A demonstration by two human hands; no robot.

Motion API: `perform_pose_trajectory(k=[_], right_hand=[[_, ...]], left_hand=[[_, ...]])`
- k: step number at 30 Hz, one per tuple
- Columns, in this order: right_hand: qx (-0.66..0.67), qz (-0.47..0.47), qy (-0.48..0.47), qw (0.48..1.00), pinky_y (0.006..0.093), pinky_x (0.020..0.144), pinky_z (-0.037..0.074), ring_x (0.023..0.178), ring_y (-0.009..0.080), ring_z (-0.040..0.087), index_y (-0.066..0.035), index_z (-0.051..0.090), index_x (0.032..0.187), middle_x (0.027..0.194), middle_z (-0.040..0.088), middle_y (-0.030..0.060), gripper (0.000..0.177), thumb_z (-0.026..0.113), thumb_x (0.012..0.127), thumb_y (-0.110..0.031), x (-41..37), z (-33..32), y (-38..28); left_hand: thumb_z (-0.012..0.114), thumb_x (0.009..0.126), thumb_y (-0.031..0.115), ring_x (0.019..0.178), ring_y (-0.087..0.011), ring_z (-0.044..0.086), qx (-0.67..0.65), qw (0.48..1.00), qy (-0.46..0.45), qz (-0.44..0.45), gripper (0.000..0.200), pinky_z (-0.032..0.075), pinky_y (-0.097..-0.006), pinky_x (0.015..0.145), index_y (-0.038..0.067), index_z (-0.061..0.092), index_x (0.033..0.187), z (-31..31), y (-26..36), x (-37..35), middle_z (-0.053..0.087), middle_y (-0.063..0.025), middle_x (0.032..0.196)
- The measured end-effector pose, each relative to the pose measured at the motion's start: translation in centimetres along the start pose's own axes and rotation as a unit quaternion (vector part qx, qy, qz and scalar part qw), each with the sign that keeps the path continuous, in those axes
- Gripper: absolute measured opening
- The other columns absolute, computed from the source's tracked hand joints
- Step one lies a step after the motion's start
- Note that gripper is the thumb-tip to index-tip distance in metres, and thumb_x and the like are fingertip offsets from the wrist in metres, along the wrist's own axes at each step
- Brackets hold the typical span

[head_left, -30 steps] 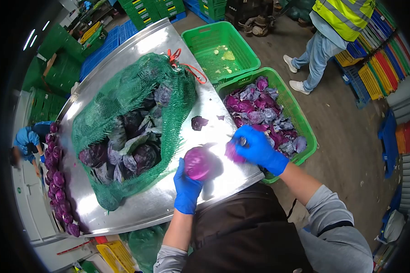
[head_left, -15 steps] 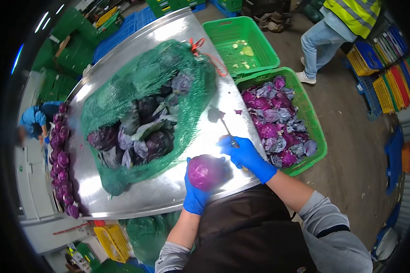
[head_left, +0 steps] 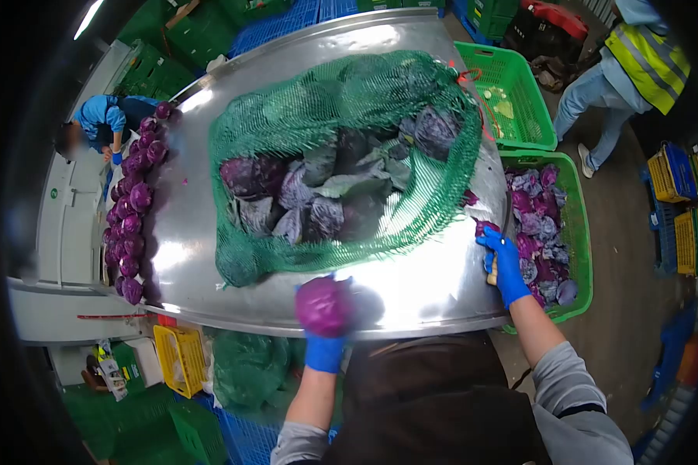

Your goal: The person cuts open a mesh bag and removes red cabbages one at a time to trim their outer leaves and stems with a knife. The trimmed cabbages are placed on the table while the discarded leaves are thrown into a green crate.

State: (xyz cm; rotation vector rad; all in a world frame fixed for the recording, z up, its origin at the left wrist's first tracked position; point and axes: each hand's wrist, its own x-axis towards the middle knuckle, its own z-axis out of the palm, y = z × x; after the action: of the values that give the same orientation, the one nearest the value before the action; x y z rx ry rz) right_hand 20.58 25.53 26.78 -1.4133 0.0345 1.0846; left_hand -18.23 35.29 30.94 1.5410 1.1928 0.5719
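My left hand (head_left: pixel 324 353), in a blue glove, is closed around a round, glossy red cabbage (head_left: pixel 323 307) above the table's near edge. My right hand (head_left: pixel 506 267), also gloved, is at the table's right edge beside the crate of leaves. Its fingers are wrapped round the pale handle of a knife (head_left: pixel 492 271); the blade cannot be made out. A purple leaf piece (head_left: pixel 485 226) is at the fingertips. In front of both hands lies a green net bag (head_left: pixel 341 93), opened on its near side, with several dull, leafy red cabbages (head_left: pixel 252 177) inside.
Several trimmed cabbages (head_left: pixel 132 225) line the left end of the metal table (head_left: pixel 186 271). A green crate (head_left: pixel 582 256) of purple leaves stands at right, with another green crate (head_left: pixel 539 116) behind it. A person in blue (head_left: pixel 105 120) is far left; one in a yellow vest (head_left: pixel 651 58) stands right.
My right hand has moved right, away from the cabbage, to the table edge by the leaf crate. My left hand has moved left with the cabbage. The view has shifted.
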Motion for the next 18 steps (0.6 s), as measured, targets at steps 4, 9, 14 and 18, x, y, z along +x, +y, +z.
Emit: perform_pose_trajectory(k=[4, 9, 14, 18], right_hand=[[-0.036, -0.073, 0.014, 0.997, 0.0228, 0.029, 0.030, 0.036, 0.0084, 0.043, -0.002, 0.058, 0.107, 0.081, 0.066, 0.0101, 0.026, 0.054, 0.083, -0.008, -0.4, 0.4, 1.0], [-0.045, -0.090, 0.044, 0.994, 0.0223, 0.030, 0.032, 0.036, 0.0084, 0.043, -0.003, 0.059, 0.107, 0.079, 0.065, 0.0101, 0.025, 0.054, 0.084, -0.010, -0.1, 0.7, 1.7], [-0.011, -0.062, 0.059, 0.996, 0.0220, 0.034, 0.034, 0.038, 0.0078, 0.044, -0.005, 0.059, 0.108, 0.079, 0.065, 0.0077, 0.023, 0.054, 0.088, -0.014, -1.8, 1.6, 0.7], [-0.007, -0.244, 0.069, 0.967, 0.0213, 0.037, 0.037, 0.045, 0.0054, 0.047, -0.004, 0.061, 0.102, 0.075, 0.063, 0.0041, 0.017, 0.054, 0.087, -0.009, -5.5, 6.2, -1.5]], left_hand=[[0.041, 0.092, 0.026, 0.108, -0.0259, 0.052, -0.256, 0.951, 0.087, 0.152, 0.048, 0.042, -0.0433, 0.096, 0.007, 0.035, 0.136, -11.9, -0.8, 2.3, 0.050, -0.0119, 0.127], [0.045, 0.085, 0.052, 0.120, -0.0355, 0.044, -0.700, 0.592, 0.398, 0.026, 0.067, 0.035, -0.0610, 0.098, 0.005, 0.038, 0.133, -25.6, -1.3, 5.4, 0.044, -0.0175, 0.132], [0.045, 0.089, 0.050, 0.133, -0.0405, 0.025, -0.742, 0.584, 0.275, 0.181, 0.075, 0.023, -0.0497, 0.110, -0.003, 0.026, 0.137, -29.6, -1.7, 9.3, 0.027, -0.0203, 0.144], [0.043, 0.093, 0.038, 0.124, -0.0356, 0.042, -0.564, 0.812, 0.049, 0.142, 0.053, 0.035, -0.0480, 0.103, -0.004, 0.045, 0.125, -20.2, 8.4, 12.1, 0.046, -0.0202, 0.131]])
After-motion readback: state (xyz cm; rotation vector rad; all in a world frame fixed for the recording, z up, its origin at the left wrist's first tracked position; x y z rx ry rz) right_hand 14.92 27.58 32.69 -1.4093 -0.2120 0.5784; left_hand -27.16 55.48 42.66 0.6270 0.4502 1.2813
